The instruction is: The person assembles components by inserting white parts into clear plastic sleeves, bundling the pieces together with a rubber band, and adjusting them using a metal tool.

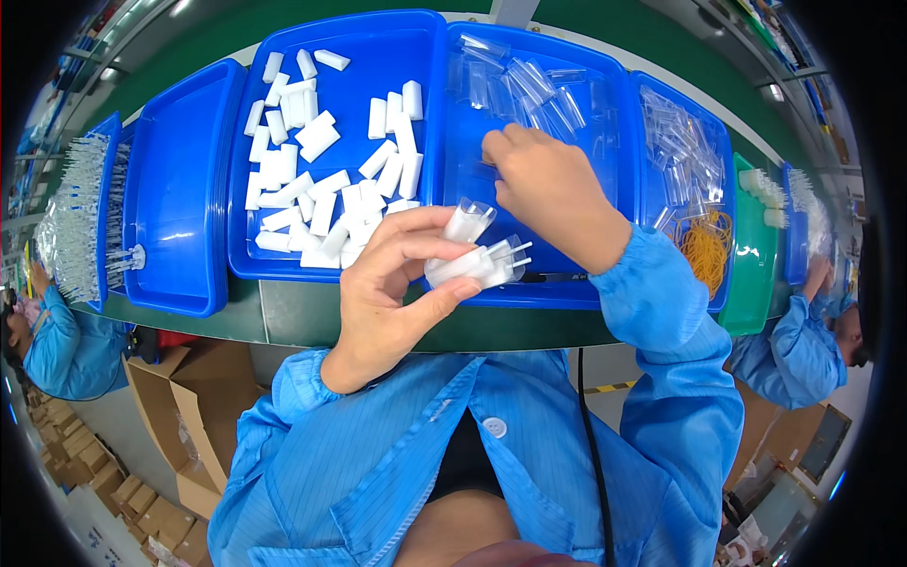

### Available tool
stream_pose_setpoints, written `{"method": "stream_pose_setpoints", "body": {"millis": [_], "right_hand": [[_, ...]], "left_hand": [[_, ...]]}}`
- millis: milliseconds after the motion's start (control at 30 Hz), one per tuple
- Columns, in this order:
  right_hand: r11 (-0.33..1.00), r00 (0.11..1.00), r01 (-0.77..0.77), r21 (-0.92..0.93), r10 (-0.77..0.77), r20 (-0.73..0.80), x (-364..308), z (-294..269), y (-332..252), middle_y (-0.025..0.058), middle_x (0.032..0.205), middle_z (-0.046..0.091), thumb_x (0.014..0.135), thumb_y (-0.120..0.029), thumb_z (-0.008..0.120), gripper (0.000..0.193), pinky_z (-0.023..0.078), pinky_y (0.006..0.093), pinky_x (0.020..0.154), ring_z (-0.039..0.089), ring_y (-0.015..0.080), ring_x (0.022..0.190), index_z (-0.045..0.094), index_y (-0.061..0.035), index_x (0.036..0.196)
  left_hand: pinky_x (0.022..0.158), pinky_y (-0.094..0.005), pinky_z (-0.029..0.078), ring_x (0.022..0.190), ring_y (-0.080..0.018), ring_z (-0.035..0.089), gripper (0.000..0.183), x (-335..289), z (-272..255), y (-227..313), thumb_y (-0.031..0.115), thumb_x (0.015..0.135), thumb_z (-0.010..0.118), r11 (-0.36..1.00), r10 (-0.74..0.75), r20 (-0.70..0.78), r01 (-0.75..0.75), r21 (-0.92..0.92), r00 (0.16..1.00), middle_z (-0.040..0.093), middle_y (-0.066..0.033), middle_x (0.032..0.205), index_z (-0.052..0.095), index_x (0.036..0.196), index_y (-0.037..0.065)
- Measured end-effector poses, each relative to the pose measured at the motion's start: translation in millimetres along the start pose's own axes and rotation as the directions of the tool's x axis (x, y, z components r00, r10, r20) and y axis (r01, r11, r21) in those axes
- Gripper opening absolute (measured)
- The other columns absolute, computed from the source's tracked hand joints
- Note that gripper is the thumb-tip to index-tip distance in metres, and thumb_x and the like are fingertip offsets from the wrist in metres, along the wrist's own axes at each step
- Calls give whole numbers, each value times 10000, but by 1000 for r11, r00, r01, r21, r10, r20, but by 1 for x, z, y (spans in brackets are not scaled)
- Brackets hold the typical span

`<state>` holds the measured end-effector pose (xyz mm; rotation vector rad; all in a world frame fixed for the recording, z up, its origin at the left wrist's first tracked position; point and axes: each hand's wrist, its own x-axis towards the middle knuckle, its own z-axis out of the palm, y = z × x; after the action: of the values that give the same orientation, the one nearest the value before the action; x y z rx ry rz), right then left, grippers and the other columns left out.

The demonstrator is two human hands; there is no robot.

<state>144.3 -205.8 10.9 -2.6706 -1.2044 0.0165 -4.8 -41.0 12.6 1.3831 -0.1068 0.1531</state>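
My left hand [385, 295] is closed around a small bunch of white plastic pieces in clear sleeves [480, 265], with thin white prongs sticking out to the right. Over the blue tray of clear plastic sleeves [534, 90], my right hand [550, 178] has its fingers curled together, pointing left. What its fingertips hold, if anything, is hidden. Directly left of that tray, another blue tray [368, 52] carries many loose white rectangular plastic pieces [321, 213], some heaped near its front edge beside my left hand.
Farther right stand a blue tray with clear plastic parts [675, 142] and yellow rubber bands [702, 250], then a green tray [756, 260]. At left are a blue tray [179, 189] and racks of thin white pieces [83, 217]. Co-workers in blue sit at both sides. An open cardboard box [194, 416] stands below.
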Motion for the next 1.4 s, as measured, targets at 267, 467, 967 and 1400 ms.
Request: {"method": "stream_pose_setpoints", "body": {"millis": [267, 467, 967, 1400], "right_hand": [[248, 908, -125, 961, 420, 10, -31, -35, -4, 129, 950, 689, 908, -94, 668, 326, 542, 284, 783, 678, 174, 900, 519, 5, 1181], [163, 827, -21, 986, 557, -74, -51, -55, -37, 155, 962, 700, 913, -56, 663, 341, 535, 299, 849, 685, 197, 947, 478, 18, 1190], [477, 879, -41, 878, 435, -195, -74, -17, -39, 86, 978, 690, 865, -108, 740, 330, 465, 339, 883, 634, 176, 1007, 536, -2, 1103], [416, 760, 130, 900, 541, -360, -83, -1, -51, 149, 983, 663, 867, -54, 730, 348, 523, 291, 823, 697, 198, 909, 470, 7, 1089]], "left_hand": [[936, -349, 545, 1124, -225, 604, 254, 5, 2, 0, -55, 832, 714, 1000, 11, -75, -10, 15, 997, 540, -158, 1261, 660, 1079, -26], [906, -332, 574, 1106, -223, 612, 235, 9, 11, -5, -45, 839, 712, 999, -41, -105, 38, -36, 994, 553, -154, 1243, 665, 1069, -25], [887, -319, 581, 1107, -216, 608, 209, 6, 19, -10, -23, 852, 707, 998, -62, -128, 64, 16, 990, 543, -151, 1250, 671, 1059, -22], [871, -297, 540, 1092, -208, 611, 200, 7, 30, -11, -6, 867, 692, 990, -51, -110, 65, 124, 993, 569, -143, 1233, 679, 1067, -9]]}}
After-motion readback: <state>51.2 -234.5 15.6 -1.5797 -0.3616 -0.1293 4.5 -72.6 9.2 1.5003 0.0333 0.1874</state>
